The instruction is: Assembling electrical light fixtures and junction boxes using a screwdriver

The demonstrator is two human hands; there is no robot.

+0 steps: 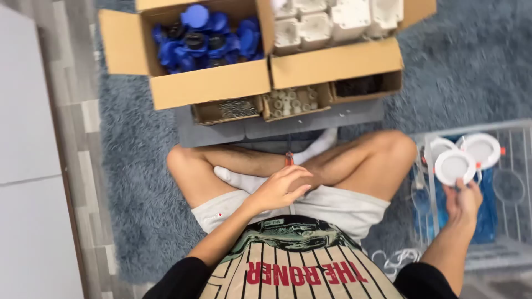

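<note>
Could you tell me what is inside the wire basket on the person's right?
The wire basket holds round white discs; the right hand grips one disc over it. Blue material lies beneath. Whatever sits under the discs and hand is covered.

A shaggy grey-blue rug (pixel 454 72) covers the floor; pale wood-look planks (pixel 77 138) run along its left edge beside white panels (pixel 25 138).
</note>
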